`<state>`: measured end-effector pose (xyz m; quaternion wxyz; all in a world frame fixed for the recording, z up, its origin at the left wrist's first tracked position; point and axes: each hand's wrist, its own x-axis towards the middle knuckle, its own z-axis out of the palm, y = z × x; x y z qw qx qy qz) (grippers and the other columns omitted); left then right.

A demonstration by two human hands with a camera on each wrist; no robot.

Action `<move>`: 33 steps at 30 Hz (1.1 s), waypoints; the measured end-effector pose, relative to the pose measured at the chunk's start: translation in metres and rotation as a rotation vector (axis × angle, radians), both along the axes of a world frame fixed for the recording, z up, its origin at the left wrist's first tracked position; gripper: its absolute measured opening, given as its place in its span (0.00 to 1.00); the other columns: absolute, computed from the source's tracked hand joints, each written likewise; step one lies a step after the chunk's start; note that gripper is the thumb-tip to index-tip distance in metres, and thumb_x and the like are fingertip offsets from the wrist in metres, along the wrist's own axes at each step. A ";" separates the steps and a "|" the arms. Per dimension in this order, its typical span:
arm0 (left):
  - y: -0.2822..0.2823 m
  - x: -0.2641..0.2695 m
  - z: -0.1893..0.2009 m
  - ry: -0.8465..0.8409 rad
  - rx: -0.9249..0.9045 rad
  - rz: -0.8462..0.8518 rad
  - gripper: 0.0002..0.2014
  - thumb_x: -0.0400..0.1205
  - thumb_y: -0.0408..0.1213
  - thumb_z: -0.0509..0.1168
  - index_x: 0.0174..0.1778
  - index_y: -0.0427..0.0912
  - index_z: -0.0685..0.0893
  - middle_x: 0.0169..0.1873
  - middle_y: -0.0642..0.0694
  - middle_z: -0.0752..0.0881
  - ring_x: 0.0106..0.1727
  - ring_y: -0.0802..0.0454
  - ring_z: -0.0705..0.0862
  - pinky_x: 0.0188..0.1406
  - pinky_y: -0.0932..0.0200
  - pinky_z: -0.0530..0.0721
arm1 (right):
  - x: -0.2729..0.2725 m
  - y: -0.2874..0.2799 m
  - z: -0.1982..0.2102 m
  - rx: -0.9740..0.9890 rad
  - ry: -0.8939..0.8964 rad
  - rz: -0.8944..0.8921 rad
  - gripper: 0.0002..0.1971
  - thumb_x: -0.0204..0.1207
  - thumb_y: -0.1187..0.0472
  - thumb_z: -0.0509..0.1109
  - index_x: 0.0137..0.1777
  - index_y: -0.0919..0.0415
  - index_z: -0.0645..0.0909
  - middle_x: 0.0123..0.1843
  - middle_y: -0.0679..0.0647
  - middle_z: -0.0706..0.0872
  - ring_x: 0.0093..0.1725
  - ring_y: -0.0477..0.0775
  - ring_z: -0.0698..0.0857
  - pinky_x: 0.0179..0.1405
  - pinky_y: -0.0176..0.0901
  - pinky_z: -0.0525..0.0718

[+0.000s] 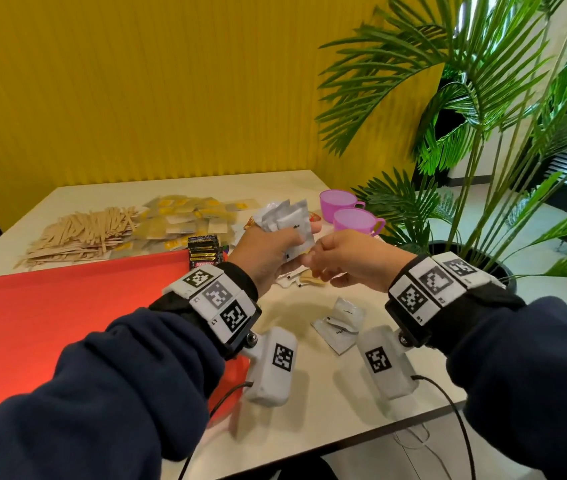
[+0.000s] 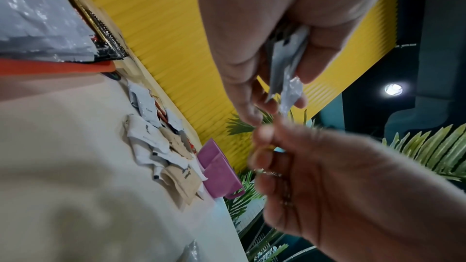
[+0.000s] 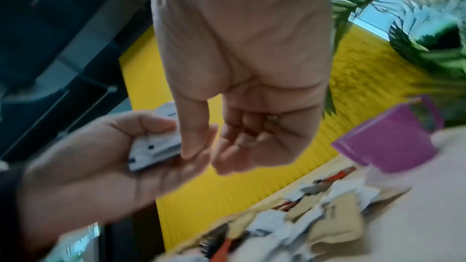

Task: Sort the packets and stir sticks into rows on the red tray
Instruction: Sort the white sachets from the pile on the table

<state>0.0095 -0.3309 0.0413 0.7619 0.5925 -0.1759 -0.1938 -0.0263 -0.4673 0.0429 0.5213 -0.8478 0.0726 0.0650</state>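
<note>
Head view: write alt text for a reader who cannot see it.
A person's left hand grips a bunch of white packets above a pale table, the right hand close beside it. A red tray lies at the left, with wooden stir sticks, more packets and two purple cups behind.

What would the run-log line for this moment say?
left hand: grips bunch of silver foil packets above table | right hand: fingers curled beside bunch, grip unclear | flat red plastic tray: black packet stack at far edge
</note>
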 end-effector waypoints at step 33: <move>0.002 -0.001 -0.011 0.087 0.171 -0.235 0.09 0.78 0.35 0.67 0.54 0.43 0.81 0.41 0.46 0.86 0.40 0.53 0.84 0.38 0.60 0.85 | 0.006 -0.009 0.019 -0.300 -0.319 0.152 0.13 0.69 0.74 0.73 0.35 0.55 0.78 0.28 0.47 0.81 0.21 0.35 0.77 0.24 0.29 0.80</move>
